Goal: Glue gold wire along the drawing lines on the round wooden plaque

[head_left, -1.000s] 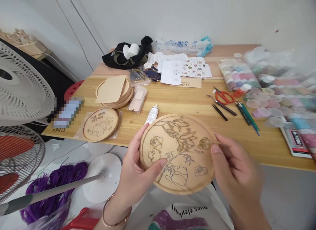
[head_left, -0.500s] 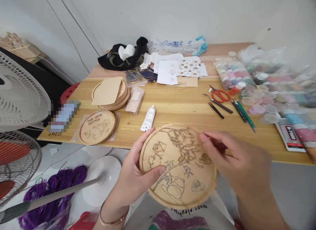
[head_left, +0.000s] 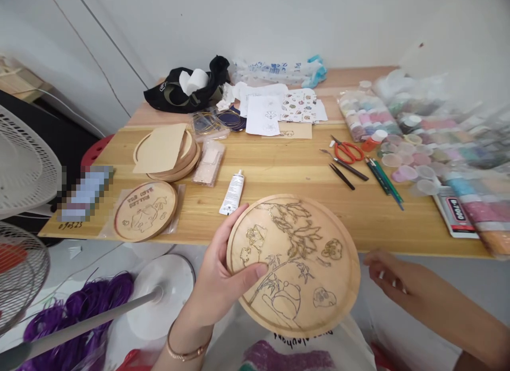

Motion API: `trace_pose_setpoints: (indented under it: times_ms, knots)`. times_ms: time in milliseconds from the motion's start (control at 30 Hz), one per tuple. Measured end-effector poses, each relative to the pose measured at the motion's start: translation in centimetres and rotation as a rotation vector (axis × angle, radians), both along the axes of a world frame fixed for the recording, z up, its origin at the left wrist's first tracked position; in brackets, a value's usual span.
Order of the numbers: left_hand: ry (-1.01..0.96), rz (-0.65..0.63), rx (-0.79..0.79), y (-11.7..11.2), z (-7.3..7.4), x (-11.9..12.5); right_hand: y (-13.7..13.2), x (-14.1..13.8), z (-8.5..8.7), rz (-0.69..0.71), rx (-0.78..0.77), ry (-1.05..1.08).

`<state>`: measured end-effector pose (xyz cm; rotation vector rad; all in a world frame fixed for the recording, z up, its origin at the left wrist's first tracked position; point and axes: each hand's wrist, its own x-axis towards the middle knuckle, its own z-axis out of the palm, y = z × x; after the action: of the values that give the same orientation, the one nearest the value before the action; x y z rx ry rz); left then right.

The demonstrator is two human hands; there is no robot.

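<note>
A round wooden plaque (head_left: 319,278) with a raised rim is tilted toward me above my lap. Its face carries a panda, bamboo, leaves and small figures, some outlined in gold-coloured wire and others only in dark lines. My left hand (head_left: 231,275) grips its left edge, thumb on the face and fingers behind. To the right of the plaque and apart from it, my right hand (head_left: 392,278) hangs with loosely curled fingers, and I see nothing in it. On the table beyond lie a white glue tube (head_left: 232,193), black tweezers (head_left: 341,176) and red-handled pliers (head_left: 347,150).
Another drawn plaque (head_left: 145,210) and stacked round boards (head_left: 193,158) stand at the left. Colour bottles (head_left: 368,116), small cups (head_left: 412,161), pencils (head_left: 384,179) and a B-7000 box (head_left: 455,214) crowd the right. A fan (head_left: 27,153) and purple cord (head_left: 83,312) are at far left.
My right hand has come off the plaque's right edge and moved right and down. My left hand keeps its hold. The view has shifted slightly to the right.
</note>
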<state>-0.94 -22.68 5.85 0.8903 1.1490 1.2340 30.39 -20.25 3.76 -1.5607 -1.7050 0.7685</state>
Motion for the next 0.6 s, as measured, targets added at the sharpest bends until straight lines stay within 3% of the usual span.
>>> trace_pose_setpoints:
  times_ms: [67, 100, 167, 267, 467, 600]
  knots:
    - [-0.004, -0.013, 0.0, 0.1, -0.1, 0.1, -0.5, -0.5, 0.0, 0.133, -0.151, -0.033]
    - [-0.008, -0.021, 0.0, 0.1, -0.1, 0.2, -0.6, -1.2, 0.3, 0.12, -0.176, -0.006]
    - [-0.006, -0.03, 0.002, 0.2, -0.1, 0.3, -0.8, -3.0, 1.2, -0.011, -0.133, 0.177]
    - [0.026, -0.054, 0.024, 0.3, -0.5, 0.3, -0.4, -6.3, 2.9, 0.024, -0.135, 0.512]
    - [0.086, -0.09, 0.073, 0.3, -1.2, 0.1, 0.4, -9.8, 4.4, 0.059, -0.252, 0.301]
    - [0.095, -0.077, 0.079, 0.2, -0.6, 0.2, 0.4, -10.5, 4.8, -0.007, -0.151, 0.141]
